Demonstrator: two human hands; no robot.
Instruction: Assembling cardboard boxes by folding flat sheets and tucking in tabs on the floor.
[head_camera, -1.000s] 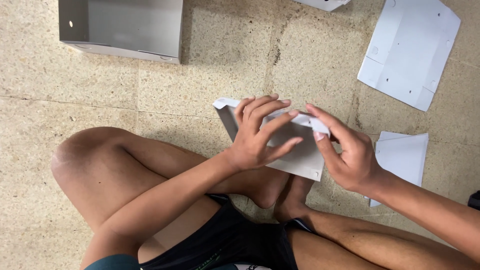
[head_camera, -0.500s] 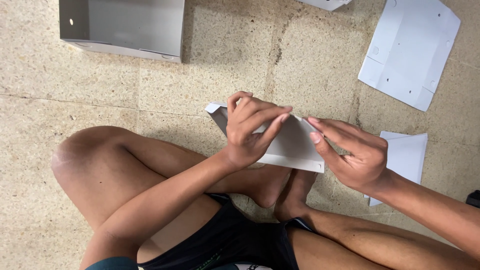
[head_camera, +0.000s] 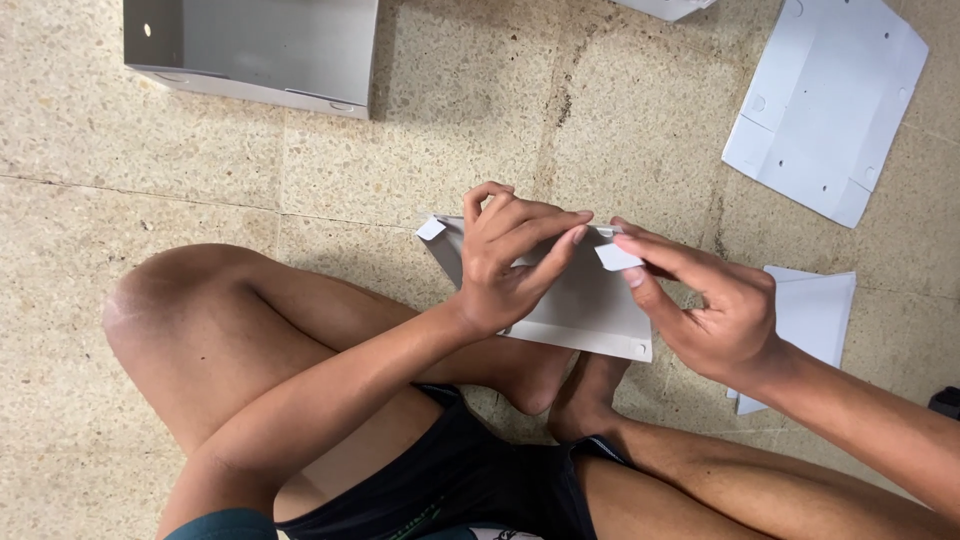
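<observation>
I sit cross-legged on a speckled stone floor and hold a grey-white cardboard box blank (head_camera: 585, 305) above my feet. My left hand (head_camera: 505, 255) lies over its left half with the fingers curled across the top edge. My right hand (head_camera: 705, 305) grips the right end, thumb and forefinger pinching a small white flap (head_camera: 617, 257) at the upper right corner. A little tab (head_camera: 432, 228) sticks out at the upper left corner. The card's lower edge is folded up.
A finished grey box (head_camera: 255, 45) stands on the floor at the top left. A flat white box blank (head_camera: 825, 105) lies at the top right, and another white sheet (head_camera: 815, 310) sits behind my right hand. My bent knee (head_camera: 165, 310) is at left.
The card has tilted and shifted slightly. My left fingers have slid along the top edge toward the right, and my right fingers have closed on the corner flap.
</observation>
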